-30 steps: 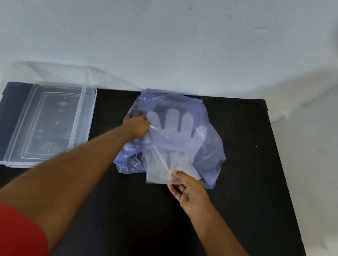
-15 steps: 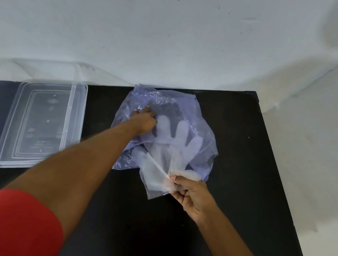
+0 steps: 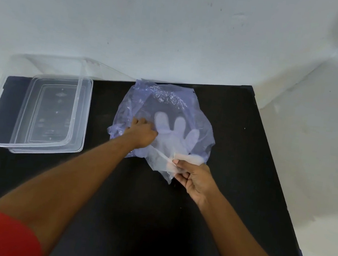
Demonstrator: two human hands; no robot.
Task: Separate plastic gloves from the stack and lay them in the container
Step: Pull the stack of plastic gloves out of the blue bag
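Note:
A stack of clear plastic gloves (image 3: 175,137) lies, fingers pointing away from me, on a crumpled bluish plastic bag (image 3: 167,100) in the middle of the black table. My left hand (image 3: 142,133) presses down on the left side of the stack and bag. My right hand (image 3: 194,173) pinches the cuff edge of the top glove (image 3: 162,161) at the near end, lifting it slightly. The clear rectangular container (image 3: 38,111) stands open at the table's left end, with nothing visible inside it.
The black table (image 3: 152,221) runs up to a white wall at the back and ends at a right edge near the white floor. The container's clear lid (image 3: 65,64) leans behind the container against the wall.
My right hand has drawn the glove cuff a little toward me and to the right. My left hand has slid further onto the stack. The camera has shifted slightly.

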